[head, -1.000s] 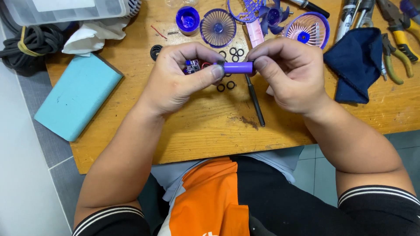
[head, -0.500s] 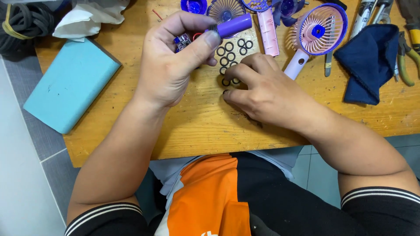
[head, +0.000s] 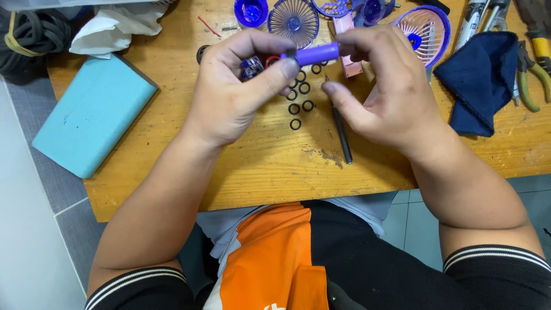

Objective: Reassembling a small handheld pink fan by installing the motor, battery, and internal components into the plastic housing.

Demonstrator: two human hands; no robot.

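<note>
Purple cylinder (head: 317, 53) held over wooden table (head: 258, 166), grey-tiled floor (head: 51, 189).

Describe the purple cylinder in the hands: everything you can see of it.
The purple cylinder is a short, smooth tube with a glossy, plastic-looking purple skin. It is held roughly level above the wooden table, its right end tipped slightly up. The left hand pinches its left end between thumb and forefinger; the right hand covers its right end, so that end is hidden. Next to its left end, in the left hand's grip, sit a red bit and a small blue part. Black rings lie on the table below it.
</note>
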